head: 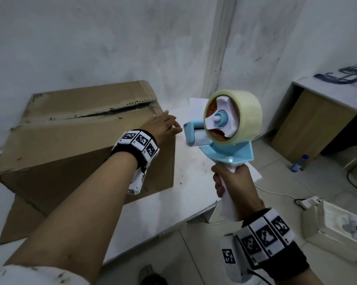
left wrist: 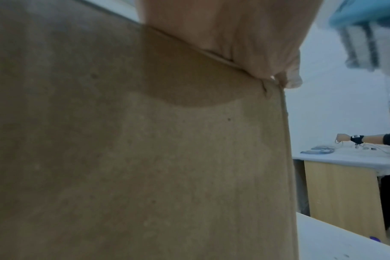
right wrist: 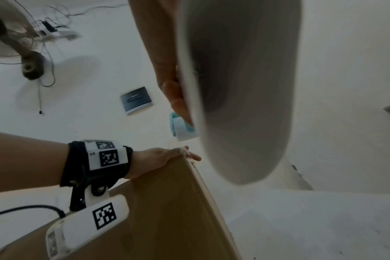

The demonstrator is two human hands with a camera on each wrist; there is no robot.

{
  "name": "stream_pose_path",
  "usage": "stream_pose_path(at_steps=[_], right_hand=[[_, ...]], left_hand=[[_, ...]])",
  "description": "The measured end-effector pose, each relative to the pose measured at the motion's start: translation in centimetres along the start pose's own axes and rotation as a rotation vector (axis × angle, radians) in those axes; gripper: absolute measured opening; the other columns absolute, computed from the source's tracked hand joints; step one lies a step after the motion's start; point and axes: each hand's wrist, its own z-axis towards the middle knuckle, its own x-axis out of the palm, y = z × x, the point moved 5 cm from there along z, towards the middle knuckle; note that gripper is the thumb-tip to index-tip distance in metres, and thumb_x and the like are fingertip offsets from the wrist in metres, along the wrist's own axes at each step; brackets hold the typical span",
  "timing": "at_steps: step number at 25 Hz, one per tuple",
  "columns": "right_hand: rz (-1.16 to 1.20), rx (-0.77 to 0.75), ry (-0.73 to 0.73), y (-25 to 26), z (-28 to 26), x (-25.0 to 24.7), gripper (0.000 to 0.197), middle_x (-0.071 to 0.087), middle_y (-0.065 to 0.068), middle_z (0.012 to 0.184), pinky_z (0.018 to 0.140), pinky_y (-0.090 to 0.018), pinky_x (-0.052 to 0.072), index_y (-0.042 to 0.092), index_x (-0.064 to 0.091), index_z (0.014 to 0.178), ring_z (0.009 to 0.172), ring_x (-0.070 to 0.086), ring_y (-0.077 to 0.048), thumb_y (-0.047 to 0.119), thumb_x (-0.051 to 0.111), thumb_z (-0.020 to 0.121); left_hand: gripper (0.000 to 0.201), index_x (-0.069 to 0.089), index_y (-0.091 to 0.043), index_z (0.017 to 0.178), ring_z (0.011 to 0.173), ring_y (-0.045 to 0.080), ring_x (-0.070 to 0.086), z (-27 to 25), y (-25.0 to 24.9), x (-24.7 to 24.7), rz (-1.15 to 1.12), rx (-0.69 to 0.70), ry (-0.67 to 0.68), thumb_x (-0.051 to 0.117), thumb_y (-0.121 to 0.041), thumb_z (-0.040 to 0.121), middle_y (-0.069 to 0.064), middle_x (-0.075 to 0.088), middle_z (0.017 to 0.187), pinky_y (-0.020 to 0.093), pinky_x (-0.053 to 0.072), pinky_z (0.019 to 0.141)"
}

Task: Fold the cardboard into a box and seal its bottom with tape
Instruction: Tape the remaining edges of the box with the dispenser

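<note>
A brown cardboard box (head: 70,149) stands on the white table (head: 173,212), its two upper flaps folded shut with a ragged seam between them. My left hand (head: 163,125) lies flat on the box's right top corner, fingers straight and reaching over the edge; the same hand (right wrist: 167,158) shows in the right wrist view, and its palm (left wrist: 234,35) presses on the cardboard (left wrist: 145,158). My right hand (head: 233,188) grips the white handle of a blue tape dispenser (head: 229,130) with a roll of clear tape, held in the air right of the box, apart from it. The handle (right wrist: 245,88) fills the right wrist view.
A loose cardboard flap (head: 19,221) lies on the table under the box's near left. A desk (head: 327,112) with blue cables stands at the right, a bottle (head: 299,163) and a white foam box (head: 338,225) on the floor. Another person's arm (left wrist: 367,139) reaches over that desk.
</note>
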Motion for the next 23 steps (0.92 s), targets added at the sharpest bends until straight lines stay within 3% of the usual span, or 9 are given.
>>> stream_pose_path(at_steps=[3, 5, 7, 10, 12, 16, 18, 21, 23], right_hand=[[-0.227, -0.261, -0.074, 0.7, -0.5, 0.6, 0.022, 0.035, 0.003, 0.044, 0.047, -0.026, 0.028, 0.02, 0.044, 0.052, 0.047, 0.029, -0.019, 0.022, 0.06, 0.067], [-0.394, -0.376, -0.141, 1.1, -0.8, 1.0, 0.014, 0.044, 0.003, 0.052, 0.05, -0.024, 0.034, 0.015, 0.054, 0.068, 0.048, 0.038, -0.015, 0.018, 0.065, 0.076], [-0.417, -0.443, -0.154, 1.3, -0.6, 0.9, 0.012, 0.053, 0.008, 0.062, 0.052, -0.012, 0.04, 0.01, 0.058, 0.086, 0.054, 0.052, -0.005, 0.018, 0.064, 0.079], [-0.281, -0.367, -0.038, 0.8, 0.2, 0.5, 0.02, 0.042, 0.007, 0.044, 0.047, -0.027, 0.035, 0.01, 0.046, 0.06, 0.044, 0.037, -0.012, 0.021, 0.06, 0.069], [-0.256, -0.319, -0.02, 0.1, 0.6, 0.3, 0.022, 0.041, 0.006, 0.04, 0.045, -0.023, 0.033, 0.014, 0.04, 0.057, 0.042, 0.034, -0.009, 0.021, 0.058, 0.068], [-0.425, -0.354, -0.164, 0.6, 2.3, 0.7, 0.013, 0.043, 0.009, 0.061, 0.059, -0.016, 0.036, 0.013, 0.05, 0.084, 0.056, 0.04, -0.01, 0.017, 0.062, 0.08], [-0.557, -0.337, -0.219, 1.3, 3.1, 1.1, 0.017, 0.038, 0.013, 0.066, 0.052, -0.011, 0.032, 0.016, 0.047, 0.097, 0.061, 0.039, -0.011, 0.016, 0.059, 0.085], [-0.279, -0.344, -0.143, 1.8, 3.4, 2.3, 0.014, 0.045, 0.008, 0.061, 0.055, -0.015, 0.037, 0.018, 0.047, 0.073, 0.054, 0.042, -0.003, 0.015, 0.059, 0.076], [-0.108, -0.304, -0.011, 1.4, 3.0, 3.1, 0.032, 0.043, 0.008, 0.045, 0.05, -0.019, 0.034, 0.015, 0.039, 0.055, 0.04, 0.037, -0.003, 0.0, 0.057, 0.078]], left_hand=[[0.04, 0.046, -0.016, 0.131, 0.146, 0.017, 0.005, -0.2, 0.2, -0.1, -0.023, 0.01, 0.024, 0.036, -0.035, 0.097, 0.001, 0.028, 0.152, 0.041, 0.005, 0.117], [0.044, 0.042, -0.015, 0.135, 0.146, 0.017, 0.004, -0.3, 0.3, -0.2, -0.021, 0.014, 0.035, 0.035, -0.036, 0.096, 0.001, 0.024, 0.154, 0.041, 0.005, 0.117], [0.046, 0.038, -0.016, 0.137, 0.146, 0.017, 0.003, -0.2, 0.2, -0.2, -0.009, 0.014, 0.055, 0.034, -0.037, 0.096, 0.001, 0.021, 0.155, 0.043, 0.003, 0.118], [0.044, 0.037, -0.021, 0.138, 0.146, 0.017, 0.002, 0.1, 0.4, -0.1, 0.011, 0.014, 0.071, 0.033, -0.037, 0.097, 0.0, 0.023, 0.154, 0.045, 0.003, 0.117], [0.045, 0.034, -0.023, 0.139, 0.146, 0.017, 0.002, 0.1, 0.6, 0.2, 0.017, 0.017, 0.076, 0.033, -0.038, 0.097, 0.0, 0.022, 0.154, 0.045, 0.003, 0.117], [0.047, 0.033, -0.022, 0.14, 0.146, 0.018, 0.002, -0.1, 0.4, 0.0, 0.027, 0.018, 0.056, 0.031, -0.04, 0.097, -0.001, 0.022, 0.154, 0.046, 0.005, 0.117], [0.046, 0.034, -0.019, 0.139, 0.146, 0.017, 0.002, -0.1, 0.3, 0.0, 0.038, 0.006, 0.056, 0.03, -0.038, 0.097, -0.001, 0.022, 0.154, 0.047, 0.005, 0.118], [0.048, 0.032, -0.023, 0.141, 0.146, 0.016, 0.002, -0.1, 0.4, 0.0, 0.026, -0.012, 0.085, 0.031, -0.041, 0.096, -0.003, 0.02, 0.155, 0.046, 0.005, 0.118], [0.048, 0.031, -0.02, 0.142, 0.145, 0.019, 0.011, 0.0, 0.2, -0.2, 0.055, -0.01, 0.074, 0.033, -0.037, 0.097, 0.0, 0.023, 0.154, 0.045, 0.011, 0.118]])
